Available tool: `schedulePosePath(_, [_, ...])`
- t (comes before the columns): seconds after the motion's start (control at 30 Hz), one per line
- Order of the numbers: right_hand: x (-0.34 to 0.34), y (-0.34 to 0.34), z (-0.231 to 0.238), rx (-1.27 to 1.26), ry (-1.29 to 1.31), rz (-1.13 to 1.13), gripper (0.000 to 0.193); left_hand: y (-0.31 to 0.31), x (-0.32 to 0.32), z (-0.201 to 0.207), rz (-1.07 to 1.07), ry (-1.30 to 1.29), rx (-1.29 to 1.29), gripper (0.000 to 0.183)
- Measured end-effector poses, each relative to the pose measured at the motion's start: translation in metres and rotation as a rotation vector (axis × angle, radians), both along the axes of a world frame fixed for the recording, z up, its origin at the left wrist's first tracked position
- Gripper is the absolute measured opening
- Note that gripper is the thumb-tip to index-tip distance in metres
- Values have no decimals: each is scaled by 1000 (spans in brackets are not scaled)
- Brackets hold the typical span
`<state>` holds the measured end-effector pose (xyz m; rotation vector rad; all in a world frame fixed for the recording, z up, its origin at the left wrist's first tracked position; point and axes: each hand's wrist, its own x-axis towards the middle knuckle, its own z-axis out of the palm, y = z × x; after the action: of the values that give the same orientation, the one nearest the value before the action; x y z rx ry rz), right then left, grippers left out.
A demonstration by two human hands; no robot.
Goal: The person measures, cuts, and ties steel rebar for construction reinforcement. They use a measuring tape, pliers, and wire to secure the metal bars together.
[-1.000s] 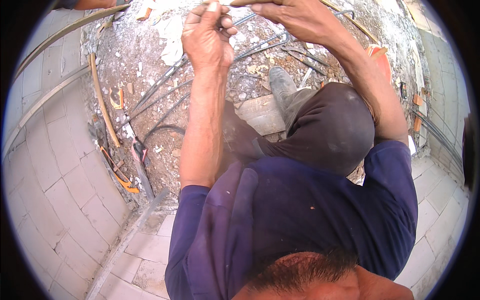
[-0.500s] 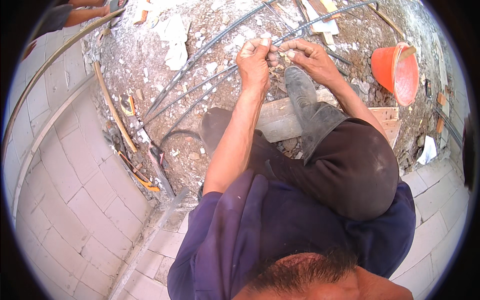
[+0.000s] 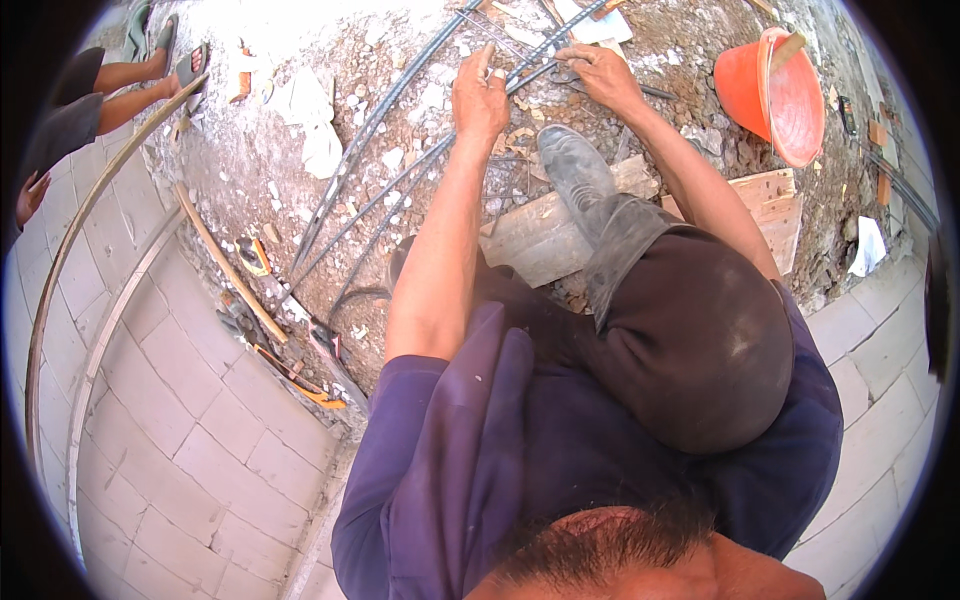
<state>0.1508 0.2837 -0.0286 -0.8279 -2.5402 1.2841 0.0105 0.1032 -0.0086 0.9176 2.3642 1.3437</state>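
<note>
My left hand (image 3: pixel 480 98) reaches forward with the index finger pointing out and the other fingers curled; what they hold, if anything, is too small to make out. Across a narrow gap, my right hand (image 3: pixel 604 80) has its index finger and thumb stretched leftward, slightly apart, with nothing visible between them. Ribbed steel bars (image 3: pixel 532 62) run diagonally past both sets of fingertips; contact is unclear. Thin rods (image 3: pixel 492 30) cross just beyond my left hand. Below the hands, my grey boot (image 3: pixel 578 165) rests by a wooden board (image 3: pixel 540 232).
An orange bucket (image 3: pixel 742 88) with a wooden handle inside leans at the right. Tools, among them a yellow tape measure (image 3: pixel 253 256) and a saw (image 3: pixel 325 340), lie at the left by a block wall (image 3: pixel 200 400). Another person's legs (image 3: pixel 135 105) stand far left.
My hands have moved apart and forward to the steel bars; before, their fingertips met above my boot. The view has shifted, bringing more of the other person's legs in.
</note>
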Motion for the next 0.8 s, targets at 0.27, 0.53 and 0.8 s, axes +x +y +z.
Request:
schedulePosePath(0.27, [-15,-10,-20,-220,96,-33,29,23,-15,15,-89,-110,-348,24])
schedulePosePath(0.53, [-21,-29,-15,-324,94,-185,31,31,15,27,9,157,-348,18])
schedulePosePath(0.8, [-25,-40,20,-391,11,-120,46,13,34,23,-122,306,-177,22])
